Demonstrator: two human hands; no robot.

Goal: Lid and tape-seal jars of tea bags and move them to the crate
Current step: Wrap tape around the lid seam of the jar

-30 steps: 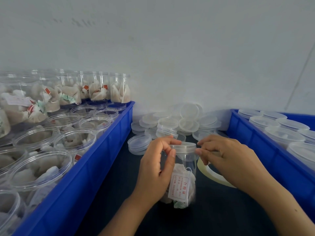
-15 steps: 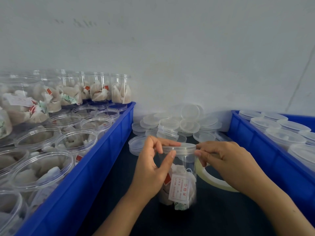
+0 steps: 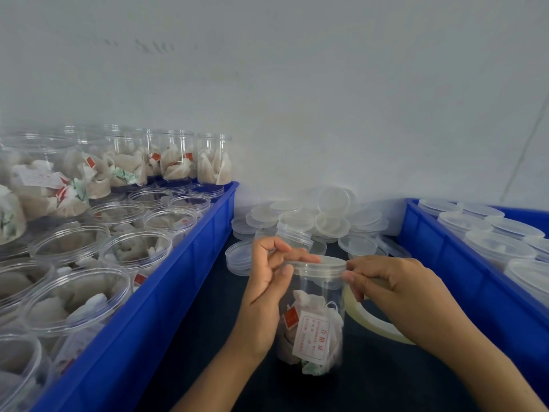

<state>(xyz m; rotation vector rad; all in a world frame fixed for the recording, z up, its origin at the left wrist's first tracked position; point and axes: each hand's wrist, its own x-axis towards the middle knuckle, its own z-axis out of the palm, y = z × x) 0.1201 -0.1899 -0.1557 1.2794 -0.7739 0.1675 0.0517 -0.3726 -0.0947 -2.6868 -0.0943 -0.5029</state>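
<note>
Head view: taping looks underway. Left hand (image 3: 264,288) steadies the lidded jar (image 3: 312,316) upright on the dark surface (image 3: 386,379) between 2 crates; right hand (image 3: 395,288) pinches at the lid (image 3: 318,264) seam. Next, probably wrapping tape from the roll (image 3: 371,322) around the seam.

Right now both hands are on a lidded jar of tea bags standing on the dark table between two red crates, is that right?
Nearly. The head view shows the crates are blue, not red: left crate, right crate. The rest holds: left hand and right hand are on the lidded jar on the dark table.
</note>
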